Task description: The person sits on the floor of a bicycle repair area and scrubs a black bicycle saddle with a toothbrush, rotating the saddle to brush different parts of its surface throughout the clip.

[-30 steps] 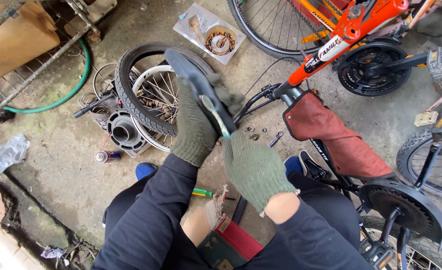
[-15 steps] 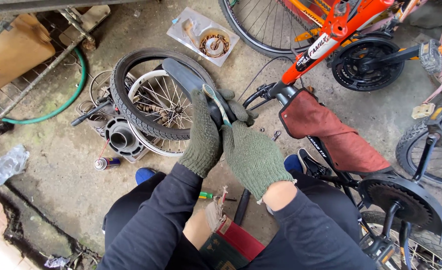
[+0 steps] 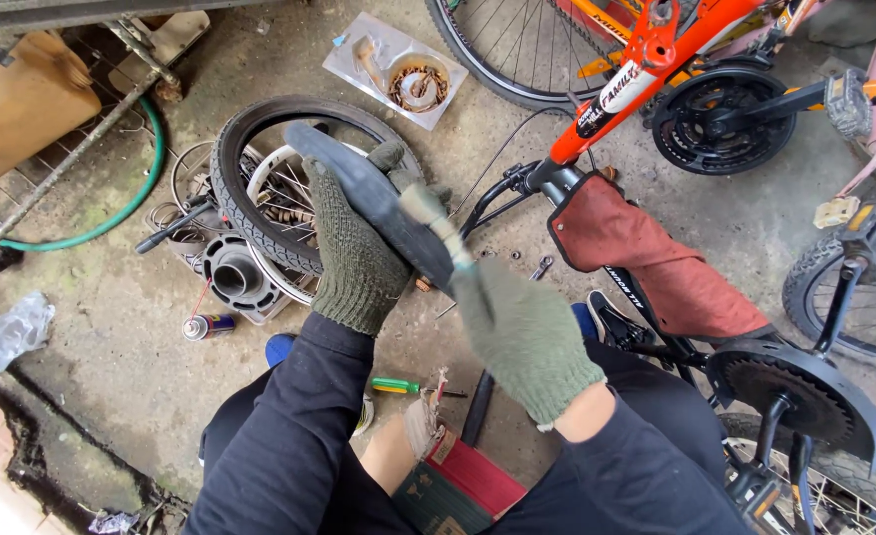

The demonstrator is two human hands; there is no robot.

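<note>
I hold a black bicycle saddle (image 3: 354, 183) up in front of me, tilted down to the right. My left hand (image 3: 357, 260), in a green knit glove, grips it from below, with the fingers wrapped over its far edge. My right hand (image 3: 523, 335), also in a green glove, is closed around a slim pale tool (image 3: 436, 220) that lies against the saddle's lower right end. What the tool's tip touches is hidden by the saddle. My dark sleeves and knees fill the bottom of the view.
On the concrete floor lie a spoked wheel with its tyre (image 3: 250, 213), a hub part (image 3: 235, 277), a spray can (image 3: 208, 325), a green-handled screwdriver (image 3: 398, 384) and small bolts. An orange bicycle frame (image 3: 636, 84) with a red cloth cover (image 3: 656, 263) stands at the right. A green hose (image 3: 121, 213) curls at the left.
The saddle and both hands have come closer to me and lower. My right hand has slid to the right along the saddle's end, and the saddle now tilts more.
</note>
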